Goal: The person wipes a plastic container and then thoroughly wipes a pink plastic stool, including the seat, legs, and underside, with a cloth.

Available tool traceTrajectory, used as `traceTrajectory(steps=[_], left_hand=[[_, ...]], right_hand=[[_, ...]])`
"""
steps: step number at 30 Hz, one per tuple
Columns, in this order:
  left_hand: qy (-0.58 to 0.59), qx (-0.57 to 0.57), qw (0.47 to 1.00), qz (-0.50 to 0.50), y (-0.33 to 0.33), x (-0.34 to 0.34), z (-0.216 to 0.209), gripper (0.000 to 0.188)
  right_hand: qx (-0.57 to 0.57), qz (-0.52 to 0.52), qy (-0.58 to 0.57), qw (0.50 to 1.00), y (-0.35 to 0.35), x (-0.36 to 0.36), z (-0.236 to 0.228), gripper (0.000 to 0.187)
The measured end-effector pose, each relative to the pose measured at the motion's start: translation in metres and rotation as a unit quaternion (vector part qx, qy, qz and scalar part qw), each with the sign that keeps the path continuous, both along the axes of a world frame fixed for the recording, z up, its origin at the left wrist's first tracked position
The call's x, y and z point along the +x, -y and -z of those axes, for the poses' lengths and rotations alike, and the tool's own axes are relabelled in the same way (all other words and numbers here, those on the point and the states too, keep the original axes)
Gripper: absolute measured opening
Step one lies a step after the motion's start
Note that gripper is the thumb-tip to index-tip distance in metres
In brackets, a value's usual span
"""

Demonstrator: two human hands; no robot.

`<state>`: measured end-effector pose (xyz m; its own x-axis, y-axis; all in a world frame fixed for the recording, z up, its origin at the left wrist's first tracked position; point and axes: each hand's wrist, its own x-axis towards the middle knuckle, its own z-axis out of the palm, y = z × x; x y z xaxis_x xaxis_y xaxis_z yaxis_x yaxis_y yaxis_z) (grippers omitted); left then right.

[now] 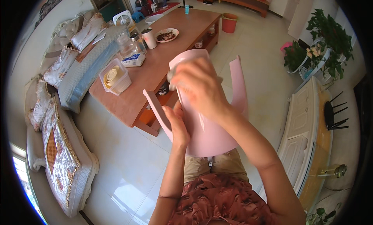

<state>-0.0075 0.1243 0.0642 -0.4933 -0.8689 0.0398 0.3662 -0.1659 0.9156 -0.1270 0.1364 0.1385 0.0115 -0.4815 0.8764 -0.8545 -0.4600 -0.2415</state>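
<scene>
A pink plastic piece that looks like a small chair point(208, 141) is held up in front of my body, with a long prong on each side pointing away from me. My left hand point(177, 126) grips its left side, thumb outside and some fingers hidden. Over the rounded far part lies my right hand point(200, 85), its fingers bent and blurred by motion. A pale greyish cloth point(171, 74) shows at the edges of that hand, pressed against the pink plastic.
A long brown table point(155, 71) beyond carries a plastic basket point(118, 87), a tissue pack point(133, 60), a white cup point(148, 37) and a plate point(167, 35). Sofas point(64, 159) line the left. On the right stand a white cabinet point(297, 135) and potted plants point(330, 38). A red bucket point(229, 23) stands behind.
</scene>
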Motion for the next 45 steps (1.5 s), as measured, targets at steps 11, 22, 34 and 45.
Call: traceTrajectory(steps=[11,22,34,45], left_hand=[[0.002,0.064,0.994,0.086,0.023,-0.027,-0.010,0.114],[-0.042,0.085,0.982,0.161,0.039,-0.051,-0.006,0.105],[0.116,-0.019,0.993,0.019,0.042,-0.050,-0.007,0.101],[0.064,0.057,0.996,0.034,0.102,-0.040,0.003,0.105]], right_hand=[[0.034,0.021,-0.073,0.997,0.011,-0.054,0.009,0.019],[0.175,-0.045,-0.102,0.978,-0.111,0.003,0.087,0.021],[0.013,0.061,0.208,0.976,0.014,-0.097,0.027,0.028],[0.160,0.073,0.290,0.941,-0.126,-0.089,0.127,0.030]])
